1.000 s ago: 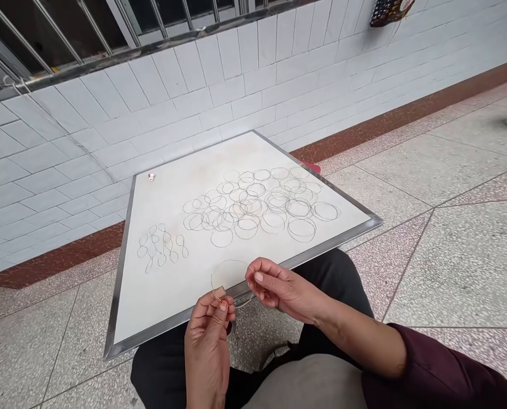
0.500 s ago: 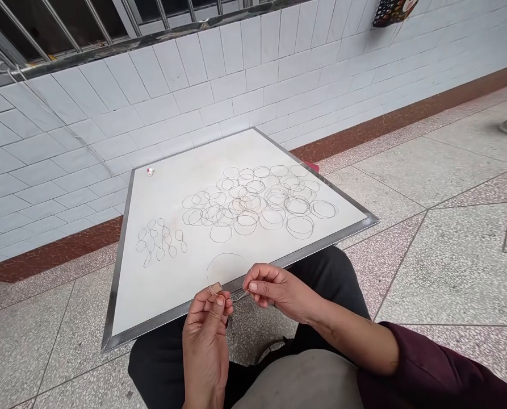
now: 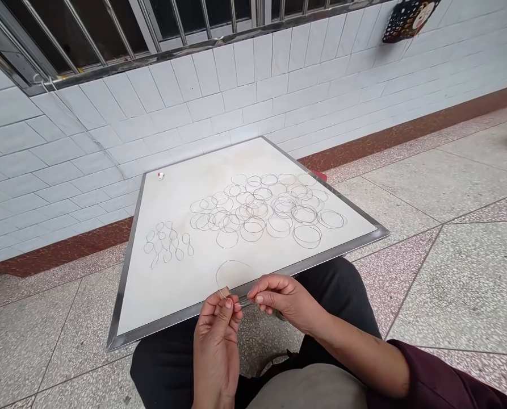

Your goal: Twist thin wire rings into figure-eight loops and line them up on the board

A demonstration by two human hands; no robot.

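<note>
My left hand (image 3: pixel 217 341) and my right hand (image 3: pixel 281 298) both pinch one thin wire ring (image 3: pixel 233 264) at its lower part, just over the near edge of a white board with a metal frame (image 3: pixel 159 326) that rests on my lap. The ring arches up over the board. On the board lies a heap of several round wire rings (image 3: pixel 265 210). To its left sits a smaller group of several figure-eight wire shapes (image 3: pixel 168 243).
A tiny red-and-white object (image 3: pixel 161 175) lies near the board's far left corner. Behind the board rises a white tiled wall (image 3: pixel 193 108) with a barred window above. Speckled floor tiles (image 3: pixel 449 227) spread to the right.
My hands have drawn closer together on the wire ring, so its lower part is narrower. The view has shifted slightly.
</note>
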